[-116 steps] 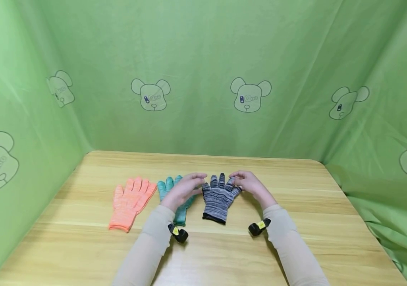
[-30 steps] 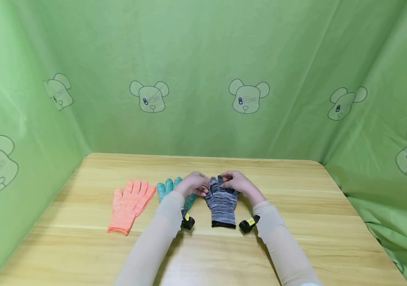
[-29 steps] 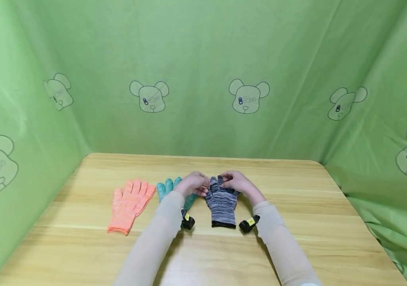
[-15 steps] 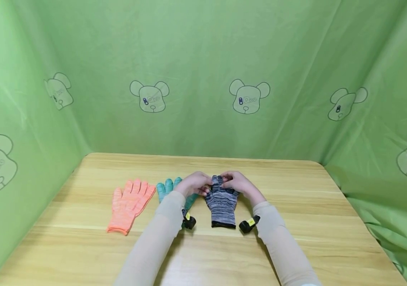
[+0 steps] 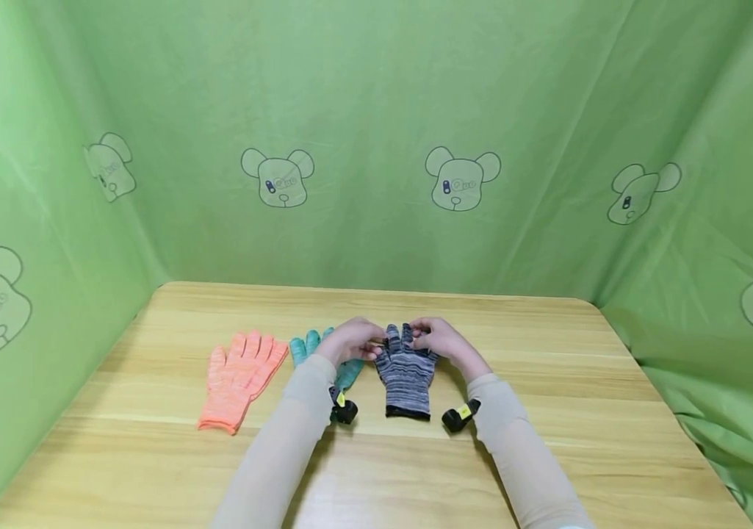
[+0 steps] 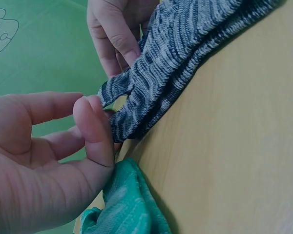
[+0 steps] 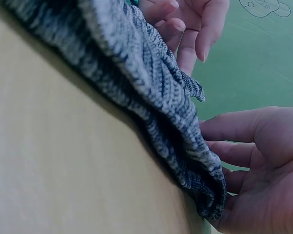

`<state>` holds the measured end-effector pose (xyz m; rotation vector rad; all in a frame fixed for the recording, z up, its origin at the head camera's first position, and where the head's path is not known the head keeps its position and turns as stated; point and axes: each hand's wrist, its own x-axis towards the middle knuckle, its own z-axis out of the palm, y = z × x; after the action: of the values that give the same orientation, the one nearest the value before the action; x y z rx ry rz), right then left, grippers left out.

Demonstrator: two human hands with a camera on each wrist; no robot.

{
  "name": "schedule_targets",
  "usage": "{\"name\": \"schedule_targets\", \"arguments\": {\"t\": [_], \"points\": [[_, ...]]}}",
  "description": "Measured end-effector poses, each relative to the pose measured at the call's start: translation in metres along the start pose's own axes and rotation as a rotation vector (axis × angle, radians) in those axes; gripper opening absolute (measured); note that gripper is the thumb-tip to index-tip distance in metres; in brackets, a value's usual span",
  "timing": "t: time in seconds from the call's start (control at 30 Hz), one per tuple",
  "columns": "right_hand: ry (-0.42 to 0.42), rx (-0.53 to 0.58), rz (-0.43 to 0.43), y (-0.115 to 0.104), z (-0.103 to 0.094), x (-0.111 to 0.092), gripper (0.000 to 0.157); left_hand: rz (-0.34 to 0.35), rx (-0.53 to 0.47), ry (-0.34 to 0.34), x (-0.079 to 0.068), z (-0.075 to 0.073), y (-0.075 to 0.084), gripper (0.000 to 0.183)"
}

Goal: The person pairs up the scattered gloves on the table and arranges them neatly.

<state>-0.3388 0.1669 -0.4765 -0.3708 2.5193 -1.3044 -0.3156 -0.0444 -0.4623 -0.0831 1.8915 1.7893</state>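
A grey-and-black striped knit glove (image 5: 409, 378) lies on the table, fingers pointing away and black cuff nearest me. My left hand (image 5: 352, 342) pinches at a fingertip on its left side; the exact contact is partly hidden. My right hand (image 5: 442, 343) grips glove fingers on the right, its thumb in front and other fingers behind, as the left wrist view shows. A teal glove (image 5: 348, 373) lies under my left hand and forearm, mostly covered. Further left, an orange glove (image 5: 244, 378) lies flat, fingers spread.
The gloves lie on a light wood-grain table (image 5: 548, 411). Green cloth (image 5: 376, 235) printed with bear heads hangs behind and at both sides. Each wrist carries a small black camera (image 5: 460, 416).
Over the last half second my left hand has shifted slightly left. The striped glove has slid a little left too, and its fingers stand further apart. My right hand has barely moved.
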Motion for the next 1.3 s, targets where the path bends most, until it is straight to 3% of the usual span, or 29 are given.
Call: {"name": "schedule_targets", "arguments": {"t": [0.23,0.47,0.67,1.0,1.3], "points": [[0.007,-0.011,-0.001,-0.001,0.0,0.0,0.051,0.084,-0.034,-0.003,0.002,0.001,0.002,0.039],[0.003,-0.013,0.006,-0.003,-0.001,-0.001,0.052,0.021,-0.009,-0.072,0.004,0.004,0.001,0.032],[0.003,-0.021,0.008,-0.002,0.0,0.0,0.051,-0.021,0.016,-0.063,0.003,0.005,0.0,0.027],[-0.011,0.022,0.001,-0.002,-0.006,-0.001,0.05,0.045,-0.023,-0.074,-0.009,0.008,0.003,0.042],[-0.026,0.011,0.002,-0.001,-0.008,0.0,0.042,0.047,0.086,-0.117,-0.019,0.012,-0.007,0.039]]}}
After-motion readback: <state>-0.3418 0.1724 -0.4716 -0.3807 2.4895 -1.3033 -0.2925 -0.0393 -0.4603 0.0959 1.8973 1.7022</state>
